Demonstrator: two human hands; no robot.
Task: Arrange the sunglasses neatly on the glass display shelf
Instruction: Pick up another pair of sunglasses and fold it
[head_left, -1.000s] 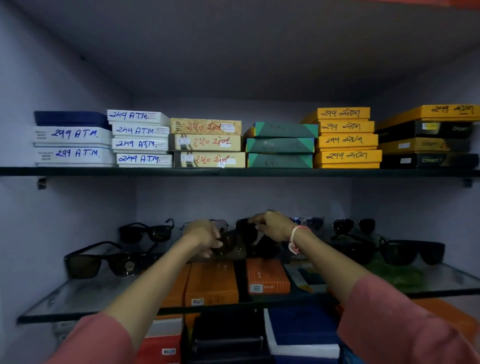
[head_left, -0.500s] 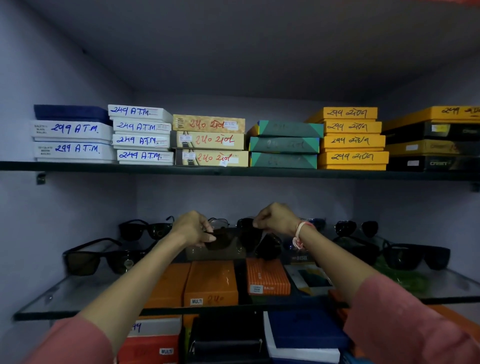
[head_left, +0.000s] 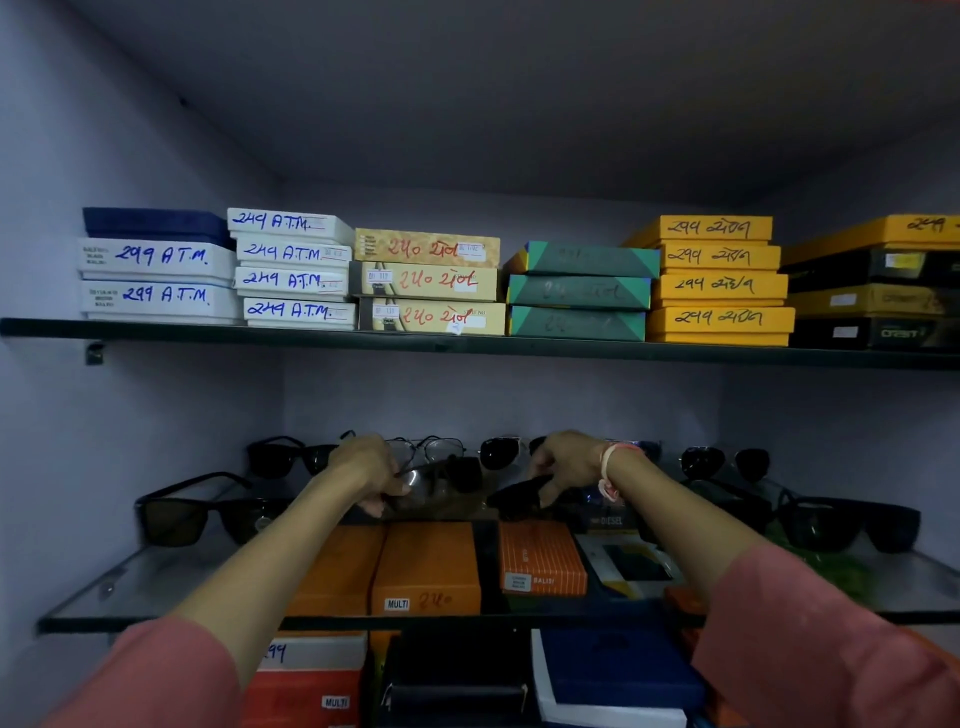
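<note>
Head view: both hands' fingers apparently pinch blurred sunglasses (head_left: 447, 480) mid-shelf, boxes (head_left: 426, 566) crowding the front edge.

Sunglasses (head_left: 208, 514) lie along the glass display shelf (head_left: 130, 587), left to right (two rows). Stacked boxes (head_left: 426, 280) sit on the upper shelf (head_left: 467, 345) above. More boxes (head_left: 426, 566) lie beneath the glass.

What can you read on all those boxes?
"299 A.T.M.": white boxes, upper left.
"249 A.T.M.": next white stack.
"MULTI": orange box, glass shelf.
"BALISI": striped orange box.
"DIESEL": dark box.
Yellow and green boxes: handwriting unclear.
</note>
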